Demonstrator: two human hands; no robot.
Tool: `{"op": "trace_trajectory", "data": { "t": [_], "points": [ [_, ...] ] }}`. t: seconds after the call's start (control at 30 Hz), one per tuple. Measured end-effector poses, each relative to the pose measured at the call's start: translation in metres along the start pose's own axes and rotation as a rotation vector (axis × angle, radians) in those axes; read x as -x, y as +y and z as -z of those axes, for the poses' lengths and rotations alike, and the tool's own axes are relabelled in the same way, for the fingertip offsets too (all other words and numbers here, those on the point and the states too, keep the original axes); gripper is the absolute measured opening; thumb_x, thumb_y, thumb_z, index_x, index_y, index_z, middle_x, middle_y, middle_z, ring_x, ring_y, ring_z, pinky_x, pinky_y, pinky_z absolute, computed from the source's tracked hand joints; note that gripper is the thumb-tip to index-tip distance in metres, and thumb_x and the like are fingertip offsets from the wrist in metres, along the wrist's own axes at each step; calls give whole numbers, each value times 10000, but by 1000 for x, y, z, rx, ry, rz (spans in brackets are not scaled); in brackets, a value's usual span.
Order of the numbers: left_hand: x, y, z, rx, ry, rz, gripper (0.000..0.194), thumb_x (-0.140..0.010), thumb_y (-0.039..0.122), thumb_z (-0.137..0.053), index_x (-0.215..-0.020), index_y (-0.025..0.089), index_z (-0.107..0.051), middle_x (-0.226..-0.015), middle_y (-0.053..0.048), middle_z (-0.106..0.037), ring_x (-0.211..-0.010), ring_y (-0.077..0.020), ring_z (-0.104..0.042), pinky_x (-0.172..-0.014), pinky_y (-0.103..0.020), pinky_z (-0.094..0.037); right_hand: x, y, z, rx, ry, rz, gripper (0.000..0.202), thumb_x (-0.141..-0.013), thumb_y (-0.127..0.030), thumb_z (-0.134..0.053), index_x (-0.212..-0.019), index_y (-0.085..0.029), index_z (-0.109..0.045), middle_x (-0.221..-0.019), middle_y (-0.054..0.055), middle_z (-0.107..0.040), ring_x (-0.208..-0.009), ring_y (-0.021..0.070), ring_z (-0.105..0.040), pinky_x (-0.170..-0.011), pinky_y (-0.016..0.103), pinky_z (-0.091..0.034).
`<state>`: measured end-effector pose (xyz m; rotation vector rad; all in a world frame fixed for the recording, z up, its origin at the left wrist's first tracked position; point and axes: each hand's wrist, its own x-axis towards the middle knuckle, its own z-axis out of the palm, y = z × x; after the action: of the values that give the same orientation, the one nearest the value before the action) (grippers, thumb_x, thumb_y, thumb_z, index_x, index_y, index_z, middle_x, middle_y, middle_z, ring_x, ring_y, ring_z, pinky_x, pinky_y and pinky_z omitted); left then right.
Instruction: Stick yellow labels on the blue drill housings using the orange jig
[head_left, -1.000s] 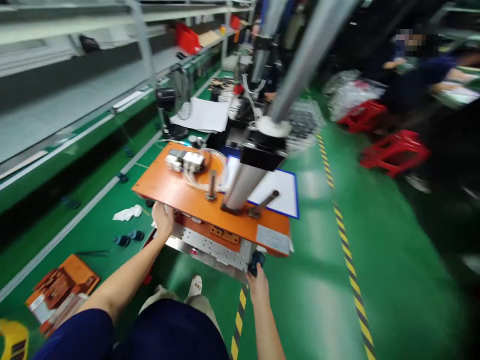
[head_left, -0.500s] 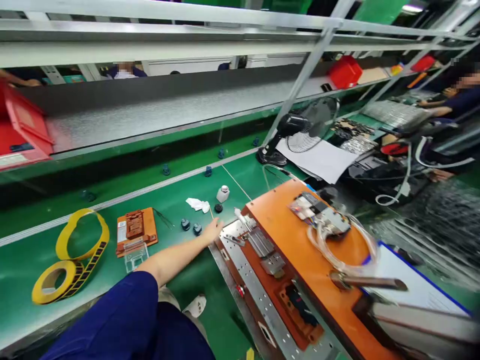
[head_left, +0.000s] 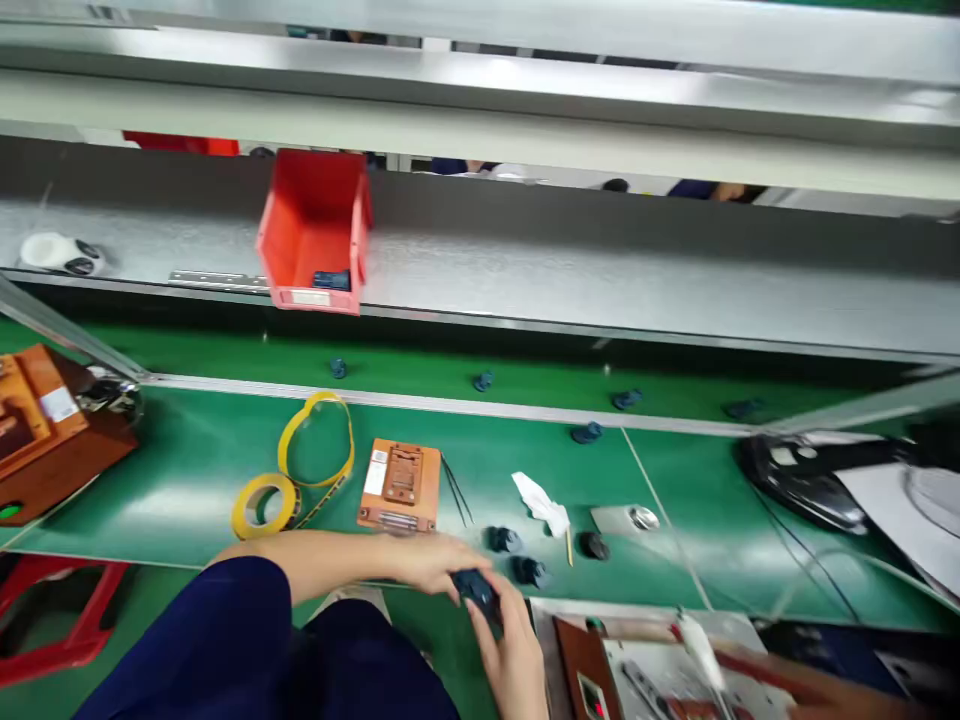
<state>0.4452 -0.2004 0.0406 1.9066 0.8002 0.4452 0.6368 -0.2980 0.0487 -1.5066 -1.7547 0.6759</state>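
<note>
Both hands meet at the table's front edge around one dark blue part (head_left: 477, 594). My left hand (head_left: 439, 563) pinches it from the left, and my right hand (head_left: 514, 640) holds its right side with thumb and fingers. Two similar dark parts (head_left: 504, 540) lie on the green table (head_left: 195, 480) just behind the hands. An orange fixture (head_left: 401, 484) sits behind my left forearm, with black tweezers (head_left: 456, 490) beside it. White tissue (head_left: 541, 504) lies near a swab stick, a round black cap (head_left: 595, 546) and a small bottle (head_left: 626, 519).
Yellow tape roll (head_left: 264, 506) lies left of the fixture. A red bin (head_left: 315, 230) stands on the metal shelf (head_left: 600, 260) above. An orange machine (head_left: 60, 430) is far left; another metal-topped one (head_left: 622, 680) is at front right. A fan base (head_left: 802, 480) stands at right.
The view has swung left, bringing the red bin fully into view. My left hand has left the machine's edge. Both hands are now together on the dark blue part.
</note>
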Motion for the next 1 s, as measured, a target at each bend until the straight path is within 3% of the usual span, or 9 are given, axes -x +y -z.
{"op": "trace_trajectory", "data": {
  "t": [0.1, 0.2, 0.3, 0.37, 0.5, 0.63, 0.77, 0.9, 1.0],
  "points": [
    [32, -59, 98, -14, 486, 239, 499, -618, 257, -869, -1095, 255, -724, -1085, -48, -749, -1014, -260, -694, -915, -346, -544, -58, -24, -33, -32, -73, 11, 512, -948, -402, -564, -1399, -183, -462, -1297, 187, -603, -978, 244, -716, -804, 356, -626],
    [71, -127, 202, -75, 939, 531, 427, -829, 267, -690, -1244, 195, -622, -1188, -124, -686, -1103, -270, -639, -983, -436, -496, -83, -33, -61, -2, -220, 28, 345, -963, -387, -528, -1251, -208, -592, -1133, 132, -696, -959, 245, -727, -816, 348, -617],
    [97, -192, 286, -114, 1195, 789, 425, -854, 252, -661, -1261, 171, -568, -1112, -119, -690, -1007, -239, -657, -928, -411, -516, -87, -32, -85, 17, -393, 42, 266, -971, -370, -502, -1130, -223, -657, -1027, 105, -742, -930, 244, -745, -792, 320, -614],
    [100, -228, 321, -132, 1261, 921, 449, -812, 233, -715, -1230, 169, -564, -1062, -100, -698, -965, -223, -664, -903, -384, -524, -87, -30, -94, 23, -473, 36, 276, -970, -361, -504, -1153, -220, -655, -1044, 114, -748, -920, 240, -754, -767, 296, -612],
    [85, -273, 348, -172, 1242, 1067, 430, -802, 226, -731, -1192, 142, -573, -1055, -96, -702, -991, -234, -670, -924, -417, -521, -92, -24, -98, 51, -534, -10, 270, -976, -358, -507, -1158, -228, -656, -1049, 116, -753, -949, 233, -756, -761, 254, -603],
    [71, -282, 352, -259, 1150, 1127, 605, -734, 149, -731, -1296, 124, -508, -1223, -188, -654, -1200, -337, -592, -1019, -517, -460, -97, -15, -94, 97, -431, -60, 282, -985, -394, -478, -1096, -222, -671, -971, 118, -757, -923, 251, -757, -741, 280, -605],
    [68, -270, 349, -499, 959, 1029, 766, -670, 96, -718, -1384, 175, -454, -1537, -198, -395, -1486, -391, -210, -1169, -676, -96, -96, -25, -97, 144, -424, -201, 238, -978, -327, -470, -1010, -208, -673, -955, 116, -744, -899, 257, -745, -760, 325, -599],
    [54, -258, 352, -855, 522, 832, 439, -864, 163, -566, -1299, 227, -572, -1342, -114, -608, -1324, -316, -466, -1170, -648, -4, -98, -49, -99, 86, -538, -319, 203, -934, -196, -539, -1100, -194, -656, -1087, 111, -721, -1017, 248, -706, -889, 343, -561],
    [28, -246, 355, -875, 481, 936, 297, -909, 132, -477, -1145, 167, -654, -1125, -93, -689, -1134, -289, -587, -1130, -650, -141, -92, -56, -93, 53, -505, -331, 208, -931, -184, -562, -1120, -191, -649, -1097, 104, -707, -1020, 235, -690, -895, 331, -550]
  ]
}}
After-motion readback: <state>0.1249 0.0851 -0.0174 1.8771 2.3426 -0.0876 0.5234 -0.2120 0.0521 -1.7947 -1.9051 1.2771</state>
